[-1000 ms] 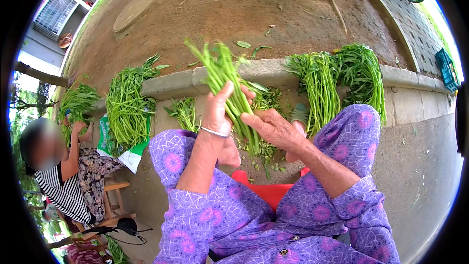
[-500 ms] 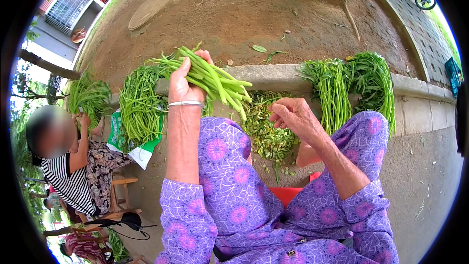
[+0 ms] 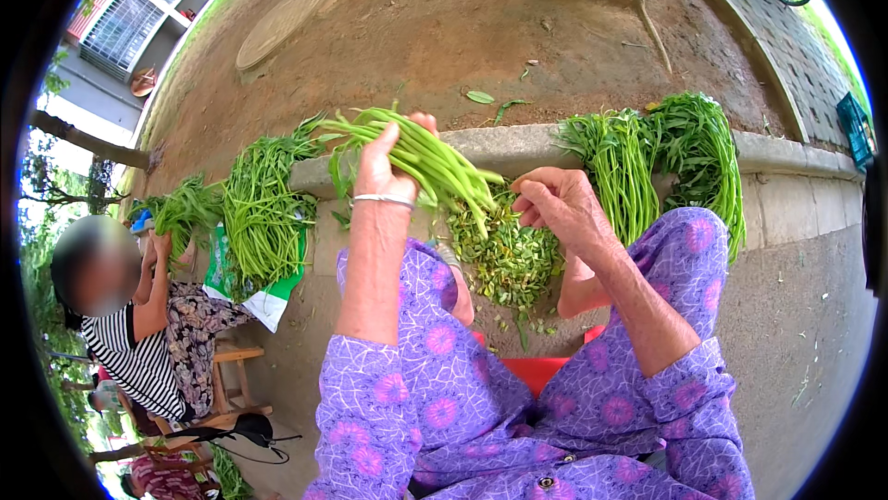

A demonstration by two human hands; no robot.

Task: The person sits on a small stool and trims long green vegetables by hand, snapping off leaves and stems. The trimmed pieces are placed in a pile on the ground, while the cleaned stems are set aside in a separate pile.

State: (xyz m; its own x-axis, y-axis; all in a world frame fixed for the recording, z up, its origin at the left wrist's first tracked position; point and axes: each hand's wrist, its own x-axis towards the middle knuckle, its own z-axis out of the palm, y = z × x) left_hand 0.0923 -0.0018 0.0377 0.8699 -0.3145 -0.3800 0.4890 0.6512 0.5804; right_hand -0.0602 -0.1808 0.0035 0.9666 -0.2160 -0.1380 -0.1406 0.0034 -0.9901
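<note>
My left hand (image 3: 387,167), a silver bangle at its wrist, is wrapped round a bunch of water spinach stems (image 3: 444,165). Their pale cut ends point right and their leafy tips lie to the left. My right hand (image 3: 566,209) is closed in a pinch right beside the cut ends; whatever is between its fingertips is too small to make out. Below both hands, a heap of green and yellowish trimmings (image 3: 509,269) lies on the ground between my feet.
Two leafy green bundles (image 3: 610,162) rest on the stone kerb (image 3: 518,141) at right. Another bundle (image 3: 264,213) lies on a green-and-white sack (image 3: 277,301) at left. Farther left, a person in a striped top (image 3: 129,352) sits handling greens (image 3: 190,209).
My left hand and the bunch have shifted right and slightly down, bringing the cut ends close to my right fingertips. The seated person's hands have moved a little.
</note>
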